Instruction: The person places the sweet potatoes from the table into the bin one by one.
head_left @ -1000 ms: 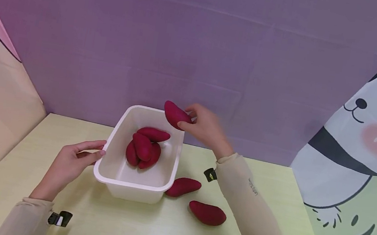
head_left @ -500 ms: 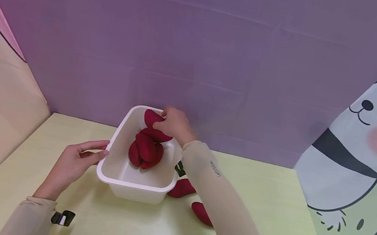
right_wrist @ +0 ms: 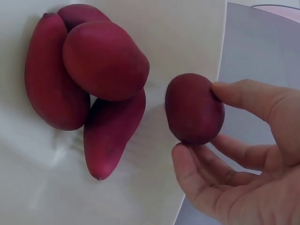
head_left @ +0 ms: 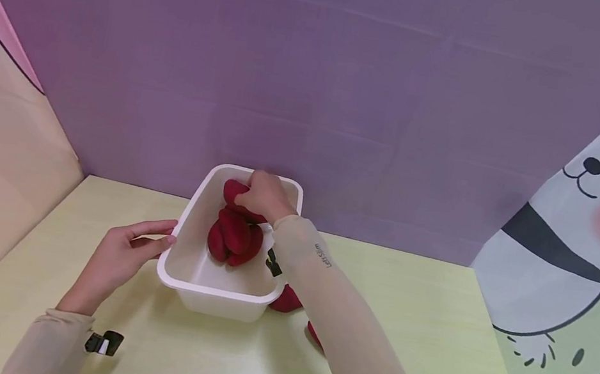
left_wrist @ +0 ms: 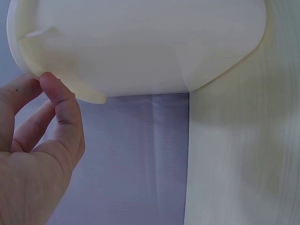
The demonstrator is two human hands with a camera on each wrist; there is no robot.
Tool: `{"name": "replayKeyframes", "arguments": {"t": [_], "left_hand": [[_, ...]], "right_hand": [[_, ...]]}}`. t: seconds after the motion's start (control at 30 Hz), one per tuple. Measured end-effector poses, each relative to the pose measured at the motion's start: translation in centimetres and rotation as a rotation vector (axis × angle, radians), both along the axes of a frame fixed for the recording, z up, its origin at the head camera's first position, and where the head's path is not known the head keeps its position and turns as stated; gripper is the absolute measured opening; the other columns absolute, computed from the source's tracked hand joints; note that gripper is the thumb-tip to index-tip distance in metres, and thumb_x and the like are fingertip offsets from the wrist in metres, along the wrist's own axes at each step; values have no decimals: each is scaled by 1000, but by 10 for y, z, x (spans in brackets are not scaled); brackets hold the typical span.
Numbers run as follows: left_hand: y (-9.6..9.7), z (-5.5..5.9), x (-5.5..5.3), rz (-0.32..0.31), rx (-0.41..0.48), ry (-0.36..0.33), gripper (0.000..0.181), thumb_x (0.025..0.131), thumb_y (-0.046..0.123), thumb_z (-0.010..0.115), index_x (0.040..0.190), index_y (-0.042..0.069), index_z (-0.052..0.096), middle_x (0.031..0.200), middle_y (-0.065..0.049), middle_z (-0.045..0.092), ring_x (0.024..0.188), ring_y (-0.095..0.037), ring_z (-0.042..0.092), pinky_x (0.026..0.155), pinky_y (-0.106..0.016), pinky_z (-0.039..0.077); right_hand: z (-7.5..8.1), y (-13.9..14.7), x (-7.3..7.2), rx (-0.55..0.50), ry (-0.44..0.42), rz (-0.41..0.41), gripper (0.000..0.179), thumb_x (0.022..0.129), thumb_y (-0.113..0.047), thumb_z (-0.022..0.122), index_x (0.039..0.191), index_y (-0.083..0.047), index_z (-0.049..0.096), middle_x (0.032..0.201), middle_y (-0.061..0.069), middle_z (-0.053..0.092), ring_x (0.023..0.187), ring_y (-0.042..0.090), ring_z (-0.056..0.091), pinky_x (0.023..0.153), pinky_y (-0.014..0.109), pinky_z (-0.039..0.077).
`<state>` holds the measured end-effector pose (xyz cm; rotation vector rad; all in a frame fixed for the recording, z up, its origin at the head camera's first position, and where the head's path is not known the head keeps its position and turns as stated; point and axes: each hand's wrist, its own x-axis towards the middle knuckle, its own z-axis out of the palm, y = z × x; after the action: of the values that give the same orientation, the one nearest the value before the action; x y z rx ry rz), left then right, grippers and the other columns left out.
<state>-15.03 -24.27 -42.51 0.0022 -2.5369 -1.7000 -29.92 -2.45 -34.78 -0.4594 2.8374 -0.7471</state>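
A white plastic tub (head_left: 214,292) stands on the table, with several dark red sweet potatoes (head_left: 234,232) piled in it. My left hand (head_left: 118,253) pinches the tub's left rim between thumb and fingers, as the left wrist view also shows at the tub's edge (left_wrist: 28,58). Inside the tub, toward its back, my right hand (head_left: 266,196) grips one more sweet potato (right_wrist: 194,110) between thumb and fingertips. In the right wrist view that sweet potato hangs beside the pile (right_wrist: 105,61), a gap apart from it.
Right of the tub, a loose sweet potato (head_left: 287,300) lies on the pale table (head_left: 193,358). Another sweet potato (head_left: 314,336) is mostly hidden under my right sleeve (head_left: 349,324). A purple cloth backdrop (head_left: 315,86) rises just behind the tub.
My right hand has carried its sweet potato from over the tub's back right corner leftward and down into the tub. The left hand stays at the rim.
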Motion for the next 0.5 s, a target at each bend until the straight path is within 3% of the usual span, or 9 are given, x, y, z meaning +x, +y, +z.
{"name": "replayKeyframes", "arguments": {"t": [0.23, 0.5], "left_hand": [[1, 0, 0, 0, -13, 5, 48, 96, 34, 71, 136, 8, 64, 126, -16, 65, 90, -7, 70, 77, -23, 53], [0, 0, 1, 4, -21, -4, 49, 95, 35, 71, 136, 10, 64, 126, -16, 65, 90, -6, 70, 77, -22, 53]], "right_hand": [[13, 4, 2, 19, 44, 4, 43, 92, -26, 68, 127, -2, 63, 116, 8, 64, 102, 22, 55, 86, 31, 49], [45, 26, 15, -14, 111, 104, 39, 93, -23, 68, 126, -3, 60, 111, 9, 65, 101, 22, 60, 86, 32, 49]]}}
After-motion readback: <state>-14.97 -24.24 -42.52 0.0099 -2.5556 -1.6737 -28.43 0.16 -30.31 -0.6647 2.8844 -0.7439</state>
